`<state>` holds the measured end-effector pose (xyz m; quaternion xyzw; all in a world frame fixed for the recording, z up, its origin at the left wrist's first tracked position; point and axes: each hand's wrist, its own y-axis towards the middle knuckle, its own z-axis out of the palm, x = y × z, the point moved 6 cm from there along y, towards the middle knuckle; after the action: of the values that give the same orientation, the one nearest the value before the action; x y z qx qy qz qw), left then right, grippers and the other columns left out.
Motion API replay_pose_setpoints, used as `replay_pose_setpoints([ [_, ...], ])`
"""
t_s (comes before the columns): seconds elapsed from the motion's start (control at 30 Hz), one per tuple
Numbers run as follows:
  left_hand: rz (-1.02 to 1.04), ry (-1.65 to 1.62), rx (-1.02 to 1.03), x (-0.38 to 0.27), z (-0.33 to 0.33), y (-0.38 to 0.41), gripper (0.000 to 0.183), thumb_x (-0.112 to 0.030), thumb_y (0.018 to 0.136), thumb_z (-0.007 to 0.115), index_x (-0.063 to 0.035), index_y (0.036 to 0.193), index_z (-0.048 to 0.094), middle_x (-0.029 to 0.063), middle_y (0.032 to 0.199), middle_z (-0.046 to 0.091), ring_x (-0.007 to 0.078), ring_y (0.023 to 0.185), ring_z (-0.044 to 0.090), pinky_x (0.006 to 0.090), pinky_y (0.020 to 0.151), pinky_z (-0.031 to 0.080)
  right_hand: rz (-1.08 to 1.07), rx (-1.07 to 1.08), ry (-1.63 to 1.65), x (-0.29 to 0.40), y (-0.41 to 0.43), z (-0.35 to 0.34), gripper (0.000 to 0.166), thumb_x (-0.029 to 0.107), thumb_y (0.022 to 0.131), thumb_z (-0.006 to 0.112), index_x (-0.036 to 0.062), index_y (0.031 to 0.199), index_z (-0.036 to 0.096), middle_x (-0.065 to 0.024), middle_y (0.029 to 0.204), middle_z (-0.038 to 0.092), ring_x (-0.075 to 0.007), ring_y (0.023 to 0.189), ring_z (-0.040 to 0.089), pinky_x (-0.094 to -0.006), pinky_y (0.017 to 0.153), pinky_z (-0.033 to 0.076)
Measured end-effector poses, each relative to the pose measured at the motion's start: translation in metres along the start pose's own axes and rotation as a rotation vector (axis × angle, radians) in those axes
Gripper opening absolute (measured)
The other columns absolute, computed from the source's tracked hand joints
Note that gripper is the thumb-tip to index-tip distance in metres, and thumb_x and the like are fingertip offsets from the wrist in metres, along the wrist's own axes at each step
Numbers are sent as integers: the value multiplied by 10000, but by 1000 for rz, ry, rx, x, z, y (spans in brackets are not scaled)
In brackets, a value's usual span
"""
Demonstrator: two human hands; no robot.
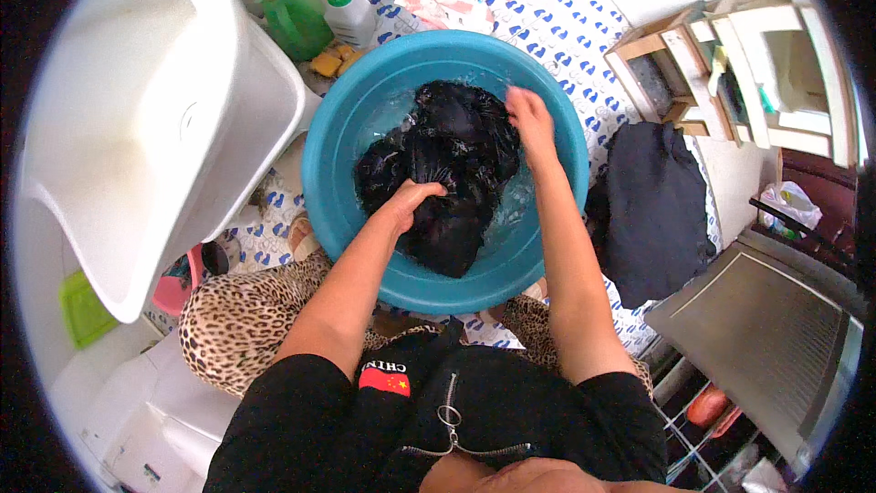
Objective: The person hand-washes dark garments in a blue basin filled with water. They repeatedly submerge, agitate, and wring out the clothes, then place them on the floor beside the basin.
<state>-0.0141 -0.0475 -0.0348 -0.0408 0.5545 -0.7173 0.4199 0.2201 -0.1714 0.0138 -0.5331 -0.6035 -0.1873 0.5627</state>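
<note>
A large teal plastic basin (pixel 328 144) stands on the floor before me, with water in it. Wet black cloth (pixel 458 144), probably a garment, lies bunched in the water. My left hand (pixel 414 200) grips a fold of this cloth near its middle, thumb on top. Over the basin's right side is my right hand (pixel 531 120), fingers curled, beside the cloth's upper right edge. Blur there hides whether any cloth is between those fingers.
A white sink (pixel 267 103) juts in at left. Green spray bottle (pixel 294 24), white bottle (pixel 349 17) and yellow soap pieces (pixel 327 64) stand behind it. Dark cloth (pixel 657 212) lies right of the basin, near a wooden rack (pixel 725 75) and a metal-topped stand (pixel 759 315).
</note>
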Motion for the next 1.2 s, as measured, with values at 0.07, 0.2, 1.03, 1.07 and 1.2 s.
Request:
replay_pose_setpoints([
  [0.07,-22,-69,103,2,14,-9,362,-119,698,712,-22,1043,660,114,1014,674,250,967,637,413,900,501,315,79,14,-31,-33,-19,743,669,887,493,-18,1126,647,-160,988,690,-250,954,660,-372,835,516],
  [0.2,87,113,290,-2,53,-40,383,-155,695,719,-38,1055,665,92,1014,677,230,979,630,389,893,491,582,463,-68,-56,-105,-1,811,754,838,485,18,1132,657,-173,1110,674,-254,1045,637,-367,937,488],
  [1.03,1124,60,451,-81,200,-266,370,-110,833,657,-14,1185,599,109,1167,630,212,1132,570,362,1021,413,-229,148,147,300,-265,-29,587,88,718,686,-31,1271,530,-144,1134,636,-229,985,634,-336,894,506],
  [1.07,1130,27,489,-85,199,-273,402,-128,837,671,-3,1208,578,119,1190,617,212,1146,560,364,1026,409,-233,165,165,305,-267,-31,589,86,719,684,-36,1274,526,-150,1140,635,-240,994,635,-344,904,506],
  [1.2,1153,12,565,-102,189,-295,703,-222,832,732,29,1388,382,140,1318,532,227,1214,509,367,1082,354,-261,194,287,323,-266,-26,625,67,694,680,-58,1283,515,-174,1160,630,-278,1029,634,-370,931,504],
])
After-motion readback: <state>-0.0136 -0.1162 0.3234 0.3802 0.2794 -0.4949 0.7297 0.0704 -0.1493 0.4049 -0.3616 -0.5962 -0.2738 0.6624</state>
